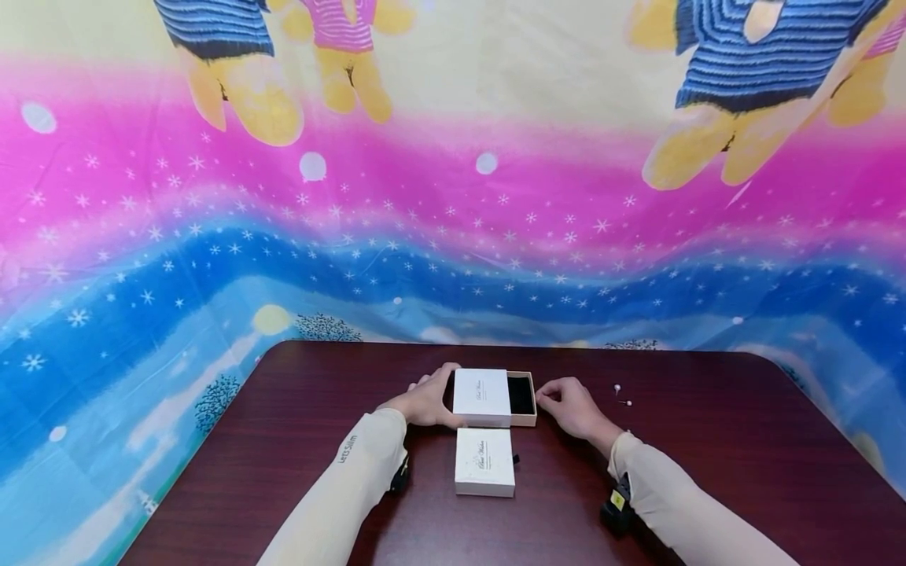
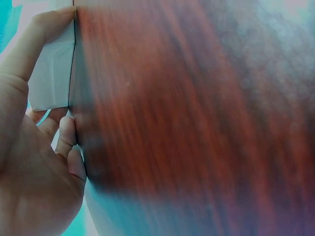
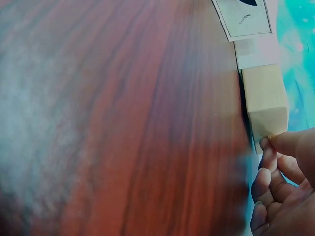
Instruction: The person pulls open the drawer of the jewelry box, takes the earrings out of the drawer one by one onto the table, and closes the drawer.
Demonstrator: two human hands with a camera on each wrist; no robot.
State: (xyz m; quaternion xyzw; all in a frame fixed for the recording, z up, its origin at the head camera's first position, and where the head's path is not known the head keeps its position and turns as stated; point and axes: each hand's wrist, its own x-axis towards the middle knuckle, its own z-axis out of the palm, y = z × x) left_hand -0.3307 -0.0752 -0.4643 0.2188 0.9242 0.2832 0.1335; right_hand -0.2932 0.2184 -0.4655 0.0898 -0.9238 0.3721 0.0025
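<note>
A white cardboard slide box (image 1: 481, 391) with printed lettering lies on the table, its kraft-coloured drawer (image 1: 523, 421) partly out to the right. Black padding (image 1: 521, 395) lines the drawer. My left hand (image 1: 427, 399) grips the white sleeve from its left side, thumb at the near edge and fingers at the far one. At the drawer's outer end my right hand (image 1: 572, 405) has thumb and index finger pinched together; in the right wrist view the fingertips (image 3: 266, 142) meet right at the drawer's end panel (image 3: 269, 122). Whatever lies between them is hidden.
A second white box (image 1: 484, 462) lies just in front of the first, a small black tab (image 1: 517, 458) sticking out on its right. Two pearl-headed studs, one farther back (image 1: 617, 387) and one nearer (image 1: 628, 403), lie right of my right hand. A printed cloth (image 1: 453, 259) hangs behind the table.
</note>
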